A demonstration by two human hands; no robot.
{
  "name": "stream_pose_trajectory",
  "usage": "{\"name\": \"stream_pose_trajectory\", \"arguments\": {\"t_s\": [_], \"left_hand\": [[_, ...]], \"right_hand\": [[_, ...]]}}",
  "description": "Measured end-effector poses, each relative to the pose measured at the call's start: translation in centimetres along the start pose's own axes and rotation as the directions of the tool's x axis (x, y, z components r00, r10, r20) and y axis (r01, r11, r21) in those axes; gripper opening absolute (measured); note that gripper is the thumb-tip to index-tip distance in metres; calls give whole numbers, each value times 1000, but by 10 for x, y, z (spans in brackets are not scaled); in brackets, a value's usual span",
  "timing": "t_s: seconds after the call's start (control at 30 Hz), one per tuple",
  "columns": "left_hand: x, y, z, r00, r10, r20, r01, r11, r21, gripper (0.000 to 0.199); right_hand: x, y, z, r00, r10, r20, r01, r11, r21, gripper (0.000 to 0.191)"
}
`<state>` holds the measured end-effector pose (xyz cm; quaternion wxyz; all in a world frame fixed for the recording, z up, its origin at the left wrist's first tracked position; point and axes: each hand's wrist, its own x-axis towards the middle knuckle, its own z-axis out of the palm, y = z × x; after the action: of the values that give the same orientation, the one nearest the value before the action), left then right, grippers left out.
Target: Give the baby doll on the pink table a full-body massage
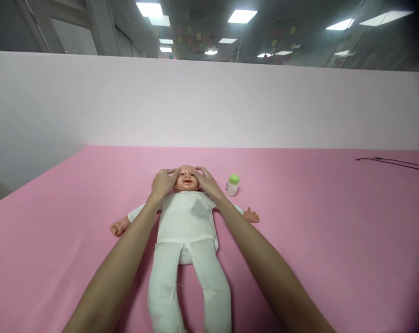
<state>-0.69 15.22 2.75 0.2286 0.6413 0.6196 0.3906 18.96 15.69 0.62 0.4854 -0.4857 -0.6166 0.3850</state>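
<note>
A baby doll [187,217] with a hard plastic head and a white cloth body lies on its back, arms spread and legs toward me. My left hand [163,181] cups the left side of its head, thumb at the temple. On the opposite side, my right hand [207,181] holds the head in the same way, its thumb beside the doll's eye. The other fingers curl around the sides and are partly hidden. Just right of my right hand stands a small whitish bottle [232,188] with a green cap, touching neither hand.
A pink padded surface [316,222] lies under the doll, with a white wall [209,106] along its far edge. Thin black cables [392,161] rest at the far right. Glass reflecting ceiling lights rises above the wall.
</note>
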Motion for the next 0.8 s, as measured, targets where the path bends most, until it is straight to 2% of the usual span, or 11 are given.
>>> {"name": "stream_pose_trajectory", "arguments": {"t_s": [0.13,0.33,0.53,0.67,0.8], "left_hand": [[1,-1,-1,999,27,26,-26,999,-20,54],[-4,6,0,999,38,23,-37,998,-53,53],[-1,3,-1,1000,20,0,-20,1000,21,53],[-3,6,-2,999,27,19,-27,1000,10,60],[-5,7,-1,1000,5,-1,-4,999,35,53]], "right_hand": [[1,-1,-1,1000,22,8,-22,1000,0,31],[-1,-7,-1,996,74,56,-75,997,23,51],[5,1,-1,998,67,-11,-67,998,-20,35],[4,-2,-1,998,65,28,-64,998,-15,41],[3,-3,-2,995,94,26,-93,995,-19,42]]}}
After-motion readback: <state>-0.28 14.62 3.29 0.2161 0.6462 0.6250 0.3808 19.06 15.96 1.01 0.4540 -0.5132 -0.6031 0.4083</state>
